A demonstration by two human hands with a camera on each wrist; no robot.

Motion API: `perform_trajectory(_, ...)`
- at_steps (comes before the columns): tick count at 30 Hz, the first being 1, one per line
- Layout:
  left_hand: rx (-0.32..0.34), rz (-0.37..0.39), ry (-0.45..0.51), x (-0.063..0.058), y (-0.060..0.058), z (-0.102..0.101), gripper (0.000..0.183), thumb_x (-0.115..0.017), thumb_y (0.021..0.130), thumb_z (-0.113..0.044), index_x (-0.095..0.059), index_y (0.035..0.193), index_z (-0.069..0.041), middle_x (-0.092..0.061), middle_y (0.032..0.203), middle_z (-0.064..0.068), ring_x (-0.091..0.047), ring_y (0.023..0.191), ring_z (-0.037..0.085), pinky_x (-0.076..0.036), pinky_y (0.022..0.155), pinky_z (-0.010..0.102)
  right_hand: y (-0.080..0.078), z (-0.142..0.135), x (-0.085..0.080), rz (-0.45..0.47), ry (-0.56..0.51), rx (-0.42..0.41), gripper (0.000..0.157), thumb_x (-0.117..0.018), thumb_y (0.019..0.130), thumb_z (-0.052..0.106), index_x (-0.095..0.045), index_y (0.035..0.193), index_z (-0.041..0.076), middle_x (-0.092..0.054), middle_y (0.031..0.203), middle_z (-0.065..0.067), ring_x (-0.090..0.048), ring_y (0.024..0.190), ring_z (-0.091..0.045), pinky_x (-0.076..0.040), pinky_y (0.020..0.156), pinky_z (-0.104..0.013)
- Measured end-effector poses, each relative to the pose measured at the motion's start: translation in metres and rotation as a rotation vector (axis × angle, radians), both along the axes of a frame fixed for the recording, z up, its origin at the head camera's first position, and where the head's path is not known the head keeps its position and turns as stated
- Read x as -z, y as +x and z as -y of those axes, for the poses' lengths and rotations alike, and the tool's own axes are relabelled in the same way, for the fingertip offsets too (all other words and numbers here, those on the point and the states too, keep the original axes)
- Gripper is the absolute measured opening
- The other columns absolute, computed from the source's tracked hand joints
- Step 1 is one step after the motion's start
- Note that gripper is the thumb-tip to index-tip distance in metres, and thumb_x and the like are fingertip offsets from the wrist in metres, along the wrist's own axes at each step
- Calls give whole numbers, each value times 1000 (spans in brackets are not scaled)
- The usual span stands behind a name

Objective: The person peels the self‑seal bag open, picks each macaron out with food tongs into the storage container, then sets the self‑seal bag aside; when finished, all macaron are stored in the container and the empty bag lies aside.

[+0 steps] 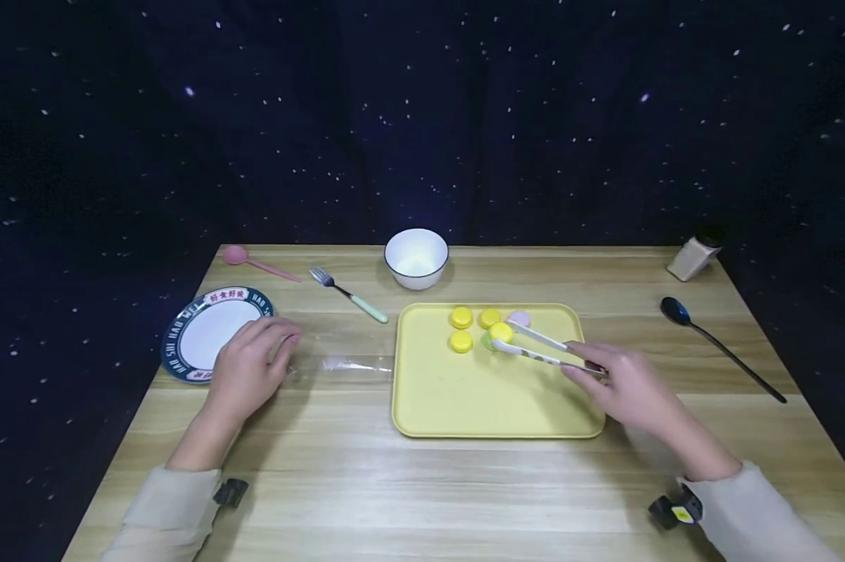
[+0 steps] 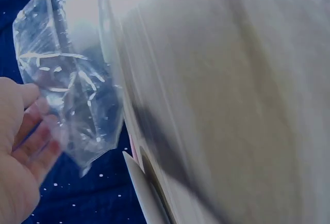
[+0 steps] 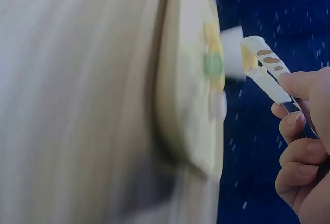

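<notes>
My right hand [image 1: 629, 382] grips a pair of white-tipped tongs [image 1: 534, 355]. Between the tong tips is a yellow macaron [image 3: 249, 58], raised above the yellow tray [image 1: 464, 398] in the right wrist view. On the tray lie several other macarons: yellow ones [image 1: 461, 317], a purple one [image 1: 519, 318] and a green one [image 3: 212, 65], which the lifted macaron partly covers in the head view. My left hand [image 1: 250, 363] pinches the edge of a clear plastic bag [image 2: 77, 79] between thumb and fingers, left of the tray. The bag's outline is faint in the head view.
A plate with a dark green rim [image 1: 176, 343] sits beside my left hand. Behind it are a pink spoon [image 1: 236, 255] and a fork [image 1: 352, 298]. A white bowl [image 1: 417, 261] stands behind the tray. On the right are a black spoon [image 1: 717, 343] and a shaker jar [image 1: 692, 257].
</notes>
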State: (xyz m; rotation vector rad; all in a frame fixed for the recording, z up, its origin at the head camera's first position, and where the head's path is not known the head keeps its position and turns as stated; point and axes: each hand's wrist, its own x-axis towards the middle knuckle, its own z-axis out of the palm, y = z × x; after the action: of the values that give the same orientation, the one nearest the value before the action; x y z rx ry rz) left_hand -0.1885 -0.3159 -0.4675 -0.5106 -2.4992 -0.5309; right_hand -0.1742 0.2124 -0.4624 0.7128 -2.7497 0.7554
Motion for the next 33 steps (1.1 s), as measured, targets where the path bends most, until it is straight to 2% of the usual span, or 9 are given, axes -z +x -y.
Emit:
perform_trajectory(3,2,32,6,0,0,0,14,-73,84,-14,-71,99,-13,-67,102,0,-61,97,22,-47,88,40,3,-16,5,20,16,60,42,-68,89,35,-65,121,7,-66,89,0,-45,55,-5,-39,44,-21)
perform_trajectory(9,19,95,-2,3,-1,0,16,-74,84,-14,-70,99,-16,-66,102,-2,-60,96,21,-48,86,41,2,-25,19,-8,45,81,42,-71,87,31,-66,119,4,-60,76,4,-40,52,-6,-37,47,-24)
perform_trajectory(12,18,105,-4,5,-1,0,16,-74,84,-14,-70,99,-17,-66,102,-3,-60,98,20,-47,87,41,2,-24,23,16,71,104,43,-70,87,33,-66,118,4,-67,88,-3,-47,60,-9,-43,56,-29)
perform_trajectory(15,19,108,-4,6,-1,-1,16,-73,84,-14,-70,99,-17,-66,102,-4,-60,98,20,-47,87,41,2,-21,23,54,83,128,45,-69,88,34,-65,120,4,-67,92,-4,-48,63,-12,-43,58,-32)
perform_trajectory(17,17,112,-6,7,-1,-1,16,-73,84,-14,-70,99,-17,-66,102,-4,-60,98,19,-47,87,41,3,-21,22,72,80,140,46,-69,88,35,-64,122,5,-64,84,-1,-45,58,-11,-41,53,-29)
perform_trajectory(20,14,118,-10,7,-1,-2,16,-73,84,-14,-71,99,-18,-66,102,-5,-60,98,19,-48,88,40,5,-21,19,98,70,157,49,-69,88,38,-62,125,7,-52,69,5,-39,52,-9,-34,46,-25)
perform_trajectory(22,12,122,-13,6,-1,-2,15,-73,84,-14,-71,99,-18,-66,101,-5,-60,99,19,-48,88,40,7,-23,17,118,68,168,51,-67,88,41,-60,128,8,-48,65,7,-37,51,-9,-32,43,-24)
perform_trajectory(27,19,120,-10,6,-1,-3,15,-73,85,-15,-71,99,-16,-66,100,-5,-61,98,19,-48,87,40,11,-27,17,147,70,178,55,-66,88,44,-57,131,11,-45,64,7,-36,51,-10,-30,43,-25)
perform_trajectory(33,24,132,-8,6,-2,-4,14,-72,86,-17,-71,99,-18,-66,101,-6,-60,99,18,-48,86,40,7,-25,20,145,69,171,51,-66,89,42,-60,127,9,-47,64,7,-37,51,-10,-32,43,-25)
